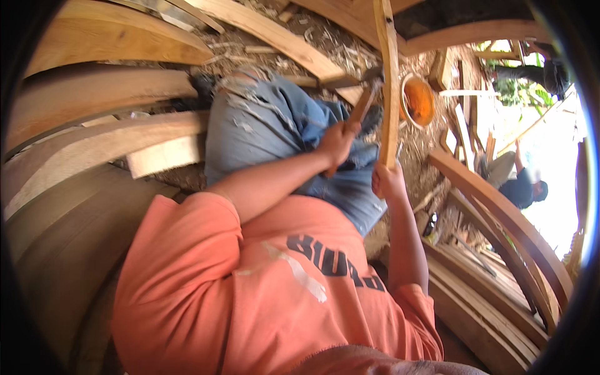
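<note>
My left hand [337, 147] is closed around the wooden handle of a hand tool [360, 110], which slants up over my knees. Metal shows near the tool's upper end, but blur hides its exact kind. My right hand [388, 181] grips the lower end of a long, narrow wooden strip [390, 81]. That strip rises nearly straight toward the top of the view, just right of the tool. Whether tool and strip touch, I cannot tell. Beneath both hands are my legs in torn blue jeans [275, 125].
A round bucket [422, 100], orange inside, stands beyond the strip. Thick boards [100, 100] are stacked at left, and curved wooden pieces [506, 219] lie at right. Wood chips [306, 31] litter the ground. Another person [524, 187] is at the far right, near bright daylight.
</note>
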The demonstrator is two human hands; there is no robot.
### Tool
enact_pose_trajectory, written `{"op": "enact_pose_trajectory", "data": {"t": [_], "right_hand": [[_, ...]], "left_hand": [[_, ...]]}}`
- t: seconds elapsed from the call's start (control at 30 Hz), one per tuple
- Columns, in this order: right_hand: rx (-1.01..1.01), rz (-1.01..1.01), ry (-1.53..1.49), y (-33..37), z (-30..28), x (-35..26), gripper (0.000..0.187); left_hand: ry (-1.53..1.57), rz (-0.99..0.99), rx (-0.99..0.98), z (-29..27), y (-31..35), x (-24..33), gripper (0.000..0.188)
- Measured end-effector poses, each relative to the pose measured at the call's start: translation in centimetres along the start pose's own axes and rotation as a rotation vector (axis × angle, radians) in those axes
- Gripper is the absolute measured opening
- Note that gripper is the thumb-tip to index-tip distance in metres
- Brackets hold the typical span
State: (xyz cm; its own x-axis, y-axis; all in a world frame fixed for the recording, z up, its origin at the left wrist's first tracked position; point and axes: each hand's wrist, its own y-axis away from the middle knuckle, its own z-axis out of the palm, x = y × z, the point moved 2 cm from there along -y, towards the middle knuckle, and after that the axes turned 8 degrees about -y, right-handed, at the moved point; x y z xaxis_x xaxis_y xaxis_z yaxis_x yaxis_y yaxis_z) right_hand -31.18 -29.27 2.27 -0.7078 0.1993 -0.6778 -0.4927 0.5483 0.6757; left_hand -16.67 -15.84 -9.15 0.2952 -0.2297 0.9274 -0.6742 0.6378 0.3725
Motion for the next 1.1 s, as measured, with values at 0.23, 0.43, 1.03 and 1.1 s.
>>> {"op": "enact_pose_trajectory", "data": {"t": [0.23,0.43,1.03,1.1], "right_hand": [[0.132,-0.609,-0.364,7.6,-1.3,-10.3,0.007],[-0.020,-0.641,-0.391,5.0,-2.1,-8.4,0.010],[0.045,-0.479,-0.415,5.5,-0.9,-7.0,0.005],[-0.032,-0.020,-0.275,0.6,-0.3,1.1,0.006]], "left_hand": [[0.030,-0.015,-0.049,-0.3,0.2,0.5,0.056],[0.020,0.004,-0.045,-0.5,0.4,1.0,0.056],[-0.040,0.003,0.005,-0.4,0.1,0.9,0.056],[-0.091,0.051,0.019,-0.1,0.4,1.2,0.056]]}}
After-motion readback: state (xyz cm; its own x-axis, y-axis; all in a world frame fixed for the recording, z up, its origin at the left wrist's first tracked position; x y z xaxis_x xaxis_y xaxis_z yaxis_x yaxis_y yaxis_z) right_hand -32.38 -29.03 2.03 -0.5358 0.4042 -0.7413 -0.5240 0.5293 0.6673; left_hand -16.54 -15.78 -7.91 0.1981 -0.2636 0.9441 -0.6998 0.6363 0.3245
